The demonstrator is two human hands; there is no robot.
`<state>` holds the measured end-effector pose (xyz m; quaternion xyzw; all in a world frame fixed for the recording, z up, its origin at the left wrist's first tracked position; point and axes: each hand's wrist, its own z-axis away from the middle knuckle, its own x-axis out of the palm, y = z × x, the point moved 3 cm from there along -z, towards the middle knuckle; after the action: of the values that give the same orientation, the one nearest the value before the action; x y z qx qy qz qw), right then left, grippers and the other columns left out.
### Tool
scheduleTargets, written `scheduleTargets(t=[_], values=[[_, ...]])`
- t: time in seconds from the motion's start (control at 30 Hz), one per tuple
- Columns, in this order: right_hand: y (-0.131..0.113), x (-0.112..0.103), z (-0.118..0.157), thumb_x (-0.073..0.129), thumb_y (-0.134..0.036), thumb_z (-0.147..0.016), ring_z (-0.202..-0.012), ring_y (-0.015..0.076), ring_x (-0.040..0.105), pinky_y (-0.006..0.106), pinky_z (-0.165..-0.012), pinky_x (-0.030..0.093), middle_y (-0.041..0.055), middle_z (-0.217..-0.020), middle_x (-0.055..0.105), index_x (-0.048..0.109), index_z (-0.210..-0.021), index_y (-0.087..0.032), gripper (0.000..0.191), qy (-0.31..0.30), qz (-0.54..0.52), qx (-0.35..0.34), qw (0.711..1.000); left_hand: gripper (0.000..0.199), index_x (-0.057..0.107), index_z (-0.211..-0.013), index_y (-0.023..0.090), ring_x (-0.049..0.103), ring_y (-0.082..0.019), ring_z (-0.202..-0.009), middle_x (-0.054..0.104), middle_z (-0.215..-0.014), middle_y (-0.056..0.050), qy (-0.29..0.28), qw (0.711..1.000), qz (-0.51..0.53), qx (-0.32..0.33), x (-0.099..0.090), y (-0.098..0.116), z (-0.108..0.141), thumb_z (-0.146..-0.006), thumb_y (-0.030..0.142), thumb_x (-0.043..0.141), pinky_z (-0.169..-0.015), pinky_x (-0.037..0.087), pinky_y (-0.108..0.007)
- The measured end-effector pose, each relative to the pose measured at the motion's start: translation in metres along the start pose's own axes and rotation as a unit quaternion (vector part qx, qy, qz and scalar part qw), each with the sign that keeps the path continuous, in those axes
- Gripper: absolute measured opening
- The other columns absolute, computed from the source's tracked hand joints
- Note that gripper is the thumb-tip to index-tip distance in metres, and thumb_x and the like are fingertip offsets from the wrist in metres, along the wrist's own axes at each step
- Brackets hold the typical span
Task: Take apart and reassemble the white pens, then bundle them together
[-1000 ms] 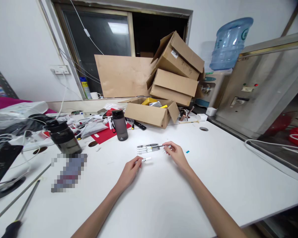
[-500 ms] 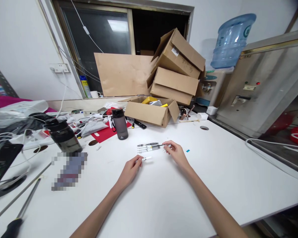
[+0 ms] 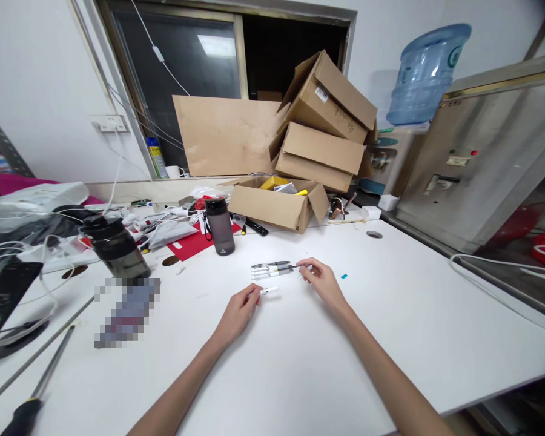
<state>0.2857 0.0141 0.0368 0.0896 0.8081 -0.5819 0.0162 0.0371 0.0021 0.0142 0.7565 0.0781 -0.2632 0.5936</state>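
Observation:
My left hand (image 3: 240,312) is closed, its thumb and fingertips pinching a short white pen part (image 3: 269,290) that points right. To its right, my right hand (image 3: 320,280) is pinched round a thin dark pen piece (image 3: 295,266), whose end reaches left towards the pens. A small white piece shows under the right fingers; whether they hold it I cannot tell. Between and just beyond both hands, several pens (image 3: 270,270) with clear and grey barrels lie side by side on the white table (image 3: 277,363). A small blue scrap (image 3: 344,276) lies right of my right hand.
Behind the pens stand a dark bottle (image 3: 220,227) and an open cardboard box (image 3: 270,206). A larger bottle (image 3: 115,248), tangled cables and a screwdriver (image 3: 49,369) occupy the left side. A metal cabinet (image 3: 481,157) borders the table on the right.
Both hands keep their places and their pinches. Only a very slight shift of the camera view shows.

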Motion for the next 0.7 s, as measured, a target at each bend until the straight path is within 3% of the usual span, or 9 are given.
scheduleTargets(t=[0.7], values=[[-0.0006,0.0015,0.0013,0.065,-0.039,-0.083,-0.063,0.0163,0.055,0.027,-0.06,0.042,0.0003,-0.07,0.063,0.073,-0.095,-0.021,0.023,-0.006,0.015,-0.002,1.0,0.044,0.063,-0.094,0.021,0.05,-0.018,-0.069,0.058,-0.075,0.001,-0.005,1.0,-0.021,0.004,0.0006,0.0032,0.0008,-0.099,0.055,0.035,-0.067,0.038,-0.026]])
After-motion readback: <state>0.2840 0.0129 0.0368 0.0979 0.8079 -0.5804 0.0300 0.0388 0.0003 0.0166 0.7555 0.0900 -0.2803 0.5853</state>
